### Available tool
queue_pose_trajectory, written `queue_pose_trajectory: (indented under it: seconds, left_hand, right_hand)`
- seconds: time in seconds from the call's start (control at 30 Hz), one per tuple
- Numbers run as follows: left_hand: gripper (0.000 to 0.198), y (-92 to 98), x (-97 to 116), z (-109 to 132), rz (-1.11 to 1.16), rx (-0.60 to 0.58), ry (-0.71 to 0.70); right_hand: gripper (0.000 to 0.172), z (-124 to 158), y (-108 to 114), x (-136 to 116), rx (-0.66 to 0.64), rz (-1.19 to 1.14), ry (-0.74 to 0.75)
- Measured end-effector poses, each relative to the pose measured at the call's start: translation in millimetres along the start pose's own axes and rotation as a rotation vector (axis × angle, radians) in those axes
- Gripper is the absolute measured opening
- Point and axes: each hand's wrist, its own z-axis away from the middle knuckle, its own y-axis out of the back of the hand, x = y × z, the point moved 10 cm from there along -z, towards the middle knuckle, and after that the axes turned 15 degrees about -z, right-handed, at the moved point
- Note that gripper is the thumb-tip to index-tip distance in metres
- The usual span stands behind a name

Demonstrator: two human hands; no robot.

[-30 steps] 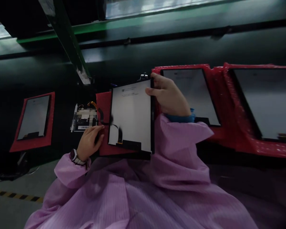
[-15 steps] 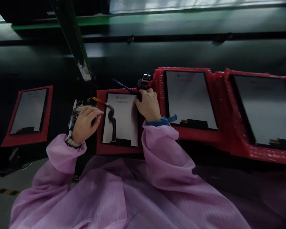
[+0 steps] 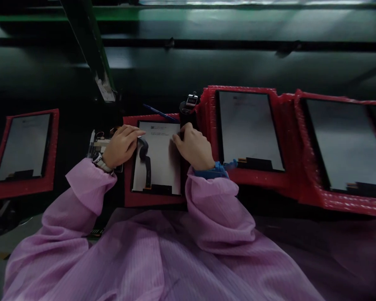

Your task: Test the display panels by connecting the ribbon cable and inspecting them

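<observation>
A lit display panel [image 3: 164, 163] with small text near its top lies on a red bubble-wrap sheet [image 3: 153, 200] in front of me. A black flex cable [image 3: 148, 165] runs up its left side from the bottom strip. My left hand [image 3: 120, 146] is closed at the cable's upper end, fingertips together over the panel's left edge; the orange end is hidden under it. Curled at the panel's upper right edge is my right hand [image 3: 196, 146], thumb on the screen side. Beside my left wrist, partly covered, sits a circuit board [image 3: 100, 144].
A blue pen [image 3: 159, 113] lies behind the panel, near a metal clip-like piece [image 3: 191, 100]. More lit panels on red wrap stand at the right [image 3: 250, 129], far right [image 3: 347, 146] and left [image 3: 25, 146]. A green post [image 3: 87, 46] rises at the back.
My left hand has moved right and up onto the flex cable's upper end, covering its orange tip. My right hand has shifted slightly down the panel's edge. The view has shifted a little.
</observation>
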Motion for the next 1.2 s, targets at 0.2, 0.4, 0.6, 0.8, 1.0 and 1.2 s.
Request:
queue_pose_trajectory:
  seconds: [0.2,0.4,0.6,0.8,1.0,1.2]
  left_hand:
    - [0.043,-9.5,-2.2,-5.0,-0.062,-0.063,0.010]
    - [0.044,-16.3,-13.6,-6.4,-0.071,-0.091,0.018]
    - [0.046,-10.6,-20.2,-9.5,-0.026,-0.096,0.020]
    - [0.043,7.0,-33.3,-13.2,0.013,-0.035,-0.015]
    - [0.029,15.4,-48.7,-13.1,-0.049,0.002,0.014]
    - [0.030,22.6,-54.4,-12.0,-0.095,0.020,0.146]
  right_hand:
    - [0.052,-1.4,0.0,7.9,-0.073,-0.052,-0.073]
    - [0.060,-10.2,-4.4,10.6,-0.130,-0.117,-0.112]
    - [0.084,-16.8,19.4,-19.6,-0.063,-0.254,0.071]
    - [0.080,-8.1,43.4,-116.2,-0.116,-0.344,0.380]
    - [0.069,5.1,43.8,-165.8,-0.136,-0.398,0.541]
    - [0.077,-7.9,44.2,-80.3,-0.045,-0.210,0.316]
